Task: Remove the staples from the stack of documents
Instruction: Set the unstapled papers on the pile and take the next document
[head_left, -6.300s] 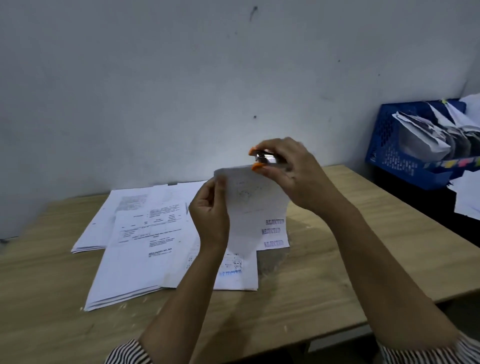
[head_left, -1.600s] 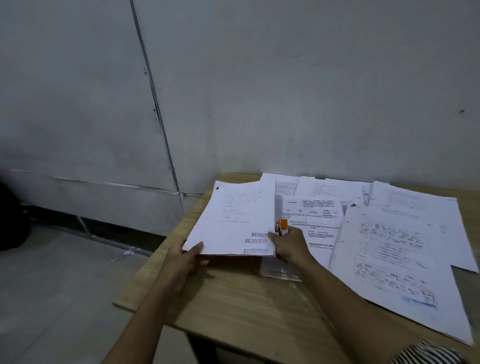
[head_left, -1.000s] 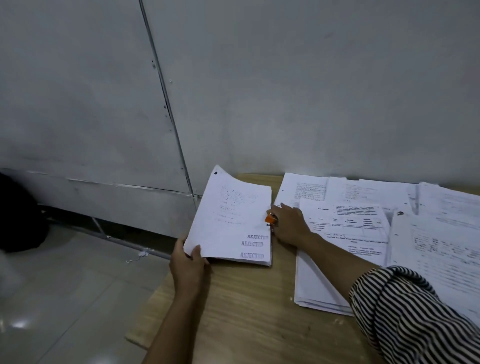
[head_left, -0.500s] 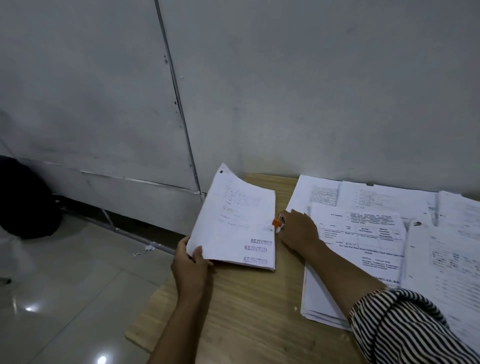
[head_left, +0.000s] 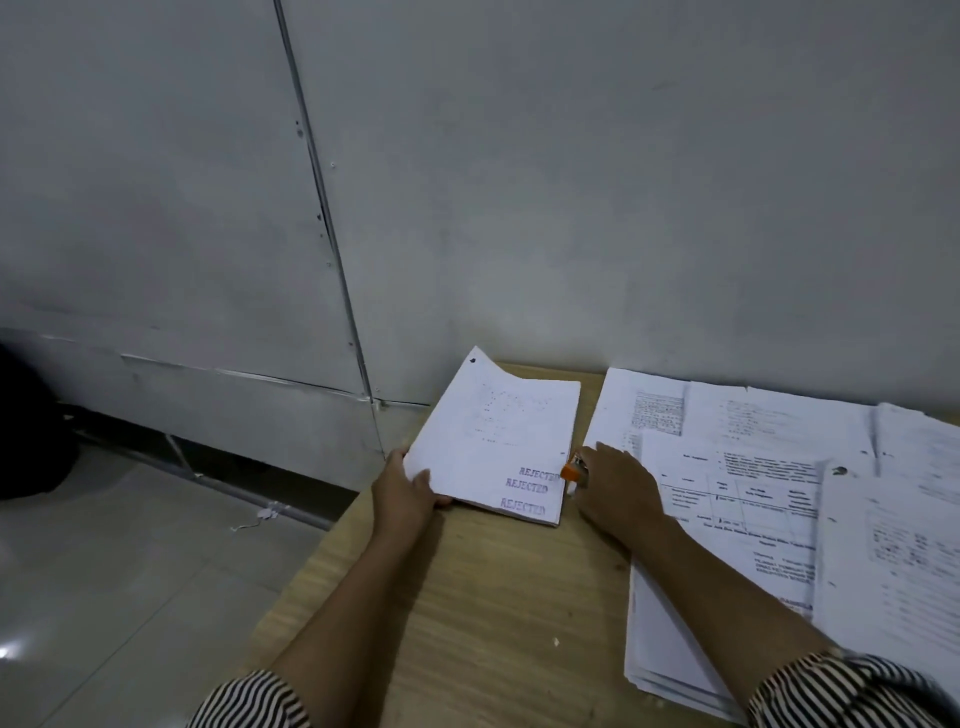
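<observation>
A wooden table (head_left: 467, 597) carries overlapping loose papers (head_left: 769, 499) across its right side. At its far left corner lies the stack of documents (head_left: 493, 441) stamped REJECTED — the left hand (head_left: 402, 491) grips its near left corner, thumb on top. The right hand (head_left: 618, 491), fingers curled, holds an orange staple remover (head_left: 571, 473) at the stack's right edge.

White document stack (head_left: 493, 441) lies flat at table's left edge, stamped "REJECTED" three times near its right corner, far-left corner curled up. Orange-tipped staple remover (head_left: 572, 474) just beside its right edge.
</observation>
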